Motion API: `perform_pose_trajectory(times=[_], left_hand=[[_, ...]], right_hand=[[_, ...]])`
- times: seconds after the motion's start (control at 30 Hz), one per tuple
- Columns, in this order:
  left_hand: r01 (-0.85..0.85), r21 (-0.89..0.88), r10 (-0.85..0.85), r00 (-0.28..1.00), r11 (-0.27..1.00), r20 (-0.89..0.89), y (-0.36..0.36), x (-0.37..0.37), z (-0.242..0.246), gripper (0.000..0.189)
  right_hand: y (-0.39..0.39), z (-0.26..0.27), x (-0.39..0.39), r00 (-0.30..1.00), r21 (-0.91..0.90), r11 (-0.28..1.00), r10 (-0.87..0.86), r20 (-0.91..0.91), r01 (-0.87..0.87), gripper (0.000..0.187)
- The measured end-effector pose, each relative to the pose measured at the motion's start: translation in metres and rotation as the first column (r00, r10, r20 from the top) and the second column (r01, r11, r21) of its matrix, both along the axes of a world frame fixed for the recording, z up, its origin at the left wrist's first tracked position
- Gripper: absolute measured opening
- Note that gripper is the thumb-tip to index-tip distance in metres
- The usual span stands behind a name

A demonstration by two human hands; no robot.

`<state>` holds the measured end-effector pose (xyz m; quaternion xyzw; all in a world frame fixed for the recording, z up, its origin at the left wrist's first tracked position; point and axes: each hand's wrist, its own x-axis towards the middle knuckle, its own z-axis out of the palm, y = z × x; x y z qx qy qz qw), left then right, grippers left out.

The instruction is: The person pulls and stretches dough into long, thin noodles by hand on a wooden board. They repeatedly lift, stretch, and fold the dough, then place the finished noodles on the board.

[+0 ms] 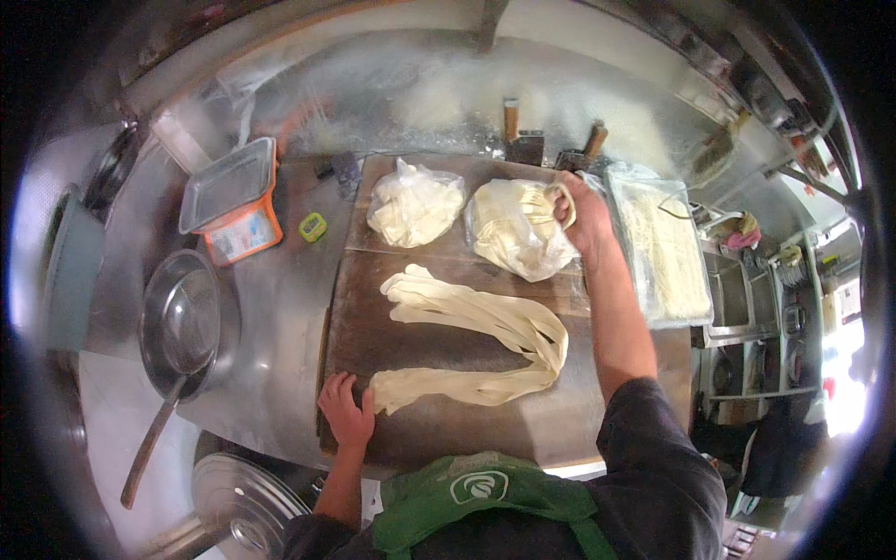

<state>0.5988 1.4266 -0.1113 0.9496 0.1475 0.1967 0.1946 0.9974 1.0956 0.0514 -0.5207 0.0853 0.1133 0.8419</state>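
My right hand grips a loop of dough strands at the right side of a clear plastic bag of dough. My left hand rests at the left edge of the wooden board, fingers apart, its thumb beside the near end of a long bundle of dough strands. That bundle lies in a U shape, its bend to the right. A second plastic bag of dough sits at the board's far left.
A plastic-covered tray of noodles lies at the right. Two wooden-handled tools stand behind the board. On the left are a green timer, a clear tub and a metal bowl with a strainer.
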Motion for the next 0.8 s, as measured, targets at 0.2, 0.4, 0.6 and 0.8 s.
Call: perform_pose_trajectory(times=[0.2, 0.4, 0.6, 0.8], left_hand=[[0.141, -0.491, -0.08, 0.986, 0.86, 0.144, -0.039, 0.019, 0.019, 0.034], [0.084, -0.689, -0.14, 0.954, -0.72, 0.264, -0.114, 0.037, 0.068, 0.045], [0.048, -0.853, 0.12, 0.993, -0.519, -0.017, -0.134, 0.032, 0.083, 0.045], [0.151, -0.907, 0.194, 0.978, -0.394, 0.079, -0.131, 0.03, 0.086, 0.044]], right_hand=[[0.054, 0.001, -0.189, 0.917, 0.168, 0.906, 0.362, 0.168, -0.388, 0.048], [0.054, -0.035, -0.312, 0.72, -0.022, 0.725, 0.686, 0.104, -0.688, 0.051], [0.016, -0.061, -0.358, 0.842, -0.308, 0.791, 0.535, -0.071, -0.529, 0.031], [0.001, -0.059, -0.368, 0.982, -0.203, 0.961, 0.177, -0.072, -0.188, 0.007]])
